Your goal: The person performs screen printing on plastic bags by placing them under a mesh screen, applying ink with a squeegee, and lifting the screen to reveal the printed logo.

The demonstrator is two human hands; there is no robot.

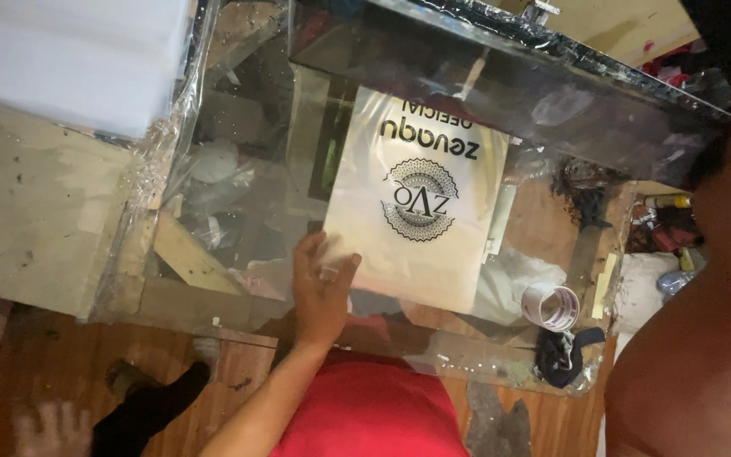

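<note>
A white flat bag [416, 203] with a round black printed emblem lies on a glass tabletop [247, 127]. My left hand [321, 283] reaches up from below, past my red shirt [365, 415], and grips the bag's near left corner with the fingers curled on its edge. My right hand is not visible. A large blurred patch of bare skin [687, 347] fills the right edge close to the camera; I cannot tell whose arm or shoulder it is.
A roll of clear tape [552, 306] and a black cloth [560, 355] lie at the table's near right. Clear plastic film [167, 161] drapes the left edge beside a white block [61, 59]. A black-socked foot [150, 406] and a blurred hand [48, 427] show over the wooden floor.
</note>
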